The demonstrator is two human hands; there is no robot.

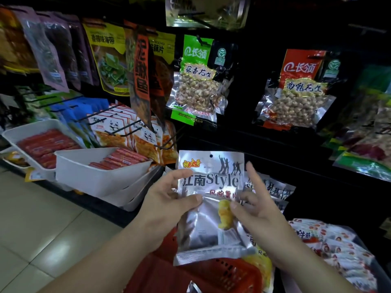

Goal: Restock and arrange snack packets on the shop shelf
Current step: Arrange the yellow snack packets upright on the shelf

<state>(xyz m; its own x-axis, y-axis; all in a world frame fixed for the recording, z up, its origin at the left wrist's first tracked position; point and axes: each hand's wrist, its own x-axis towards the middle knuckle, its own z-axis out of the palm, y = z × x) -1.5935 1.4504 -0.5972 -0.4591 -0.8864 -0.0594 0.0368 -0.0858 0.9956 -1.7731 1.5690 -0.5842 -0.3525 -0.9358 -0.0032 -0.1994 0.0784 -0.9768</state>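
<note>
Left hand and right hand pinch the upright silver snack packet at mid-height, thumbs in front, fingers along its edges

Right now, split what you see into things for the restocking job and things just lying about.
Job: silver foil snack packet, pinched by left hand and right hand; red plastic basket below; matching silver packets behind it.
Lying about: white plastic tubs of red sausages; green-topped peanut bag; red-topped peanut bag.

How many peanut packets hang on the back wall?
2: a green-topped peanut packet at centre, a red-topped peanut packet to its right. Others may hang hidden behind them.
</note>
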